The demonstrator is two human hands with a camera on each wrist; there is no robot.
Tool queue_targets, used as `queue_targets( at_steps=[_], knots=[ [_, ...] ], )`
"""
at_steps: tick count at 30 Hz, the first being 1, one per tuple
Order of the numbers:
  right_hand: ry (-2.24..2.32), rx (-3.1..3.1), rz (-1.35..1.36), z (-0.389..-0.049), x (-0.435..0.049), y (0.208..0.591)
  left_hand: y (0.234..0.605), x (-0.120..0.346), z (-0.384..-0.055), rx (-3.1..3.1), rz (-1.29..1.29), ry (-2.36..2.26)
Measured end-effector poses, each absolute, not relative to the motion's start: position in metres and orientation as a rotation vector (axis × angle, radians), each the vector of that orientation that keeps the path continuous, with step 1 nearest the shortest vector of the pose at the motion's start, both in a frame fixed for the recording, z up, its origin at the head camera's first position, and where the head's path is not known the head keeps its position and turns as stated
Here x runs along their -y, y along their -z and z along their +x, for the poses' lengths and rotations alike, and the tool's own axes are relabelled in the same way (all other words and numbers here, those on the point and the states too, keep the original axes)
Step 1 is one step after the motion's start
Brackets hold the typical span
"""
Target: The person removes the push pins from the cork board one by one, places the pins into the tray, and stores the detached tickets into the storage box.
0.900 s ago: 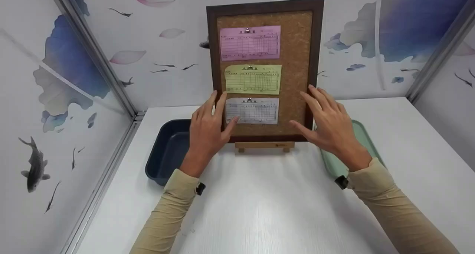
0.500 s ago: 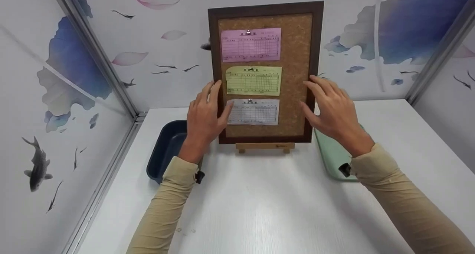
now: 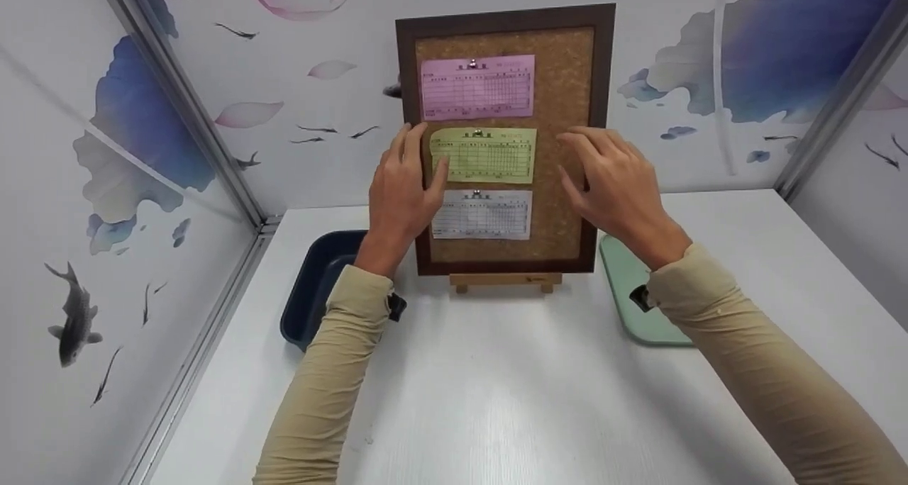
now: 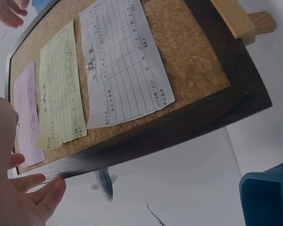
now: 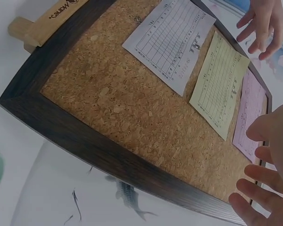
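Note:
A dark-framed cork board (image 3: 564, 81) stands upright on a small wooden easel (image 3: 505, 279). Pinned to it, top to bottom, are a pink form (image 3: 478, 88), a yellow-green form (image 3: 489, 160) and a white form (image 3: 489, 218), each with a small metal clip or pin at its top. My left hand (image 3: 404, 187) is by the left side of the frame, thumb in front of the yellow-green form's edge; whether its fingers touch the frame I cannot tell. At the right side, my right hand (image 3: 610, 180) hovers before the board with loosely bent fingers, holding nothing.
A dark blue bin (image 3: 312, 293) sits on the white table (image 3: 496, 386) to the left. At the right, partly under my forearm, lies a pale green tray or lid (image 3: 638, 315). Patterned white panels (image 3: 319, 152) enclose the back and sides.
Both hands have moved up along the sides of the board, from about the white form's height to about the yellow-green one's. The board and forms stay in place.

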State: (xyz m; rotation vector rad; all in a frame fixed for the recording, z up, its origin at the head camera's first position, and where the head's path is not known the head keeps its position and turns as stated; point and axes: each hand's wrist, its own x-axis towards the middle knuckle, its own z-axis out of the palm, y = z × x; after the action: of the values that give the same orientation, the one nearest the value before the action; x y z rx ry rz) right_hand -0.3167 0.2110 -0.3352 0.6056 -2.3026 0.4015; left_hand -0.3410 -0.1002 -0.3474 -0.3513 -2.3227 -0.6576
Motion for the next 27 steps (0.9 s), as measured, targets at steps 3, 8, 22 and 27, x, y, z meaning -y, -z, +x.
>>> queue_targets(
  at_steps=[3,8,22,27],
  knots=[
    [-0.403,2.287,0.617,-0.321,-0.208,0.330,0.343,0.098,-0.345,2.322,-0.348,0.688],
    [-0.388,2.285,0.627,-0.328,-0.205,0.324,0.339,0.097,-0.354,2.293,-0.346,0.763],
    [-0.394,2.304,0.627,-0.342,-0.172,0.308,0.342,0.094,-0.373,2.184,-0.385,0.983],
    [-0.398,2.321,0.621,-0.345,-0.161,0.301,0.340,0.095,-0.377,2.230,-0.337,0.956]
  ],
)
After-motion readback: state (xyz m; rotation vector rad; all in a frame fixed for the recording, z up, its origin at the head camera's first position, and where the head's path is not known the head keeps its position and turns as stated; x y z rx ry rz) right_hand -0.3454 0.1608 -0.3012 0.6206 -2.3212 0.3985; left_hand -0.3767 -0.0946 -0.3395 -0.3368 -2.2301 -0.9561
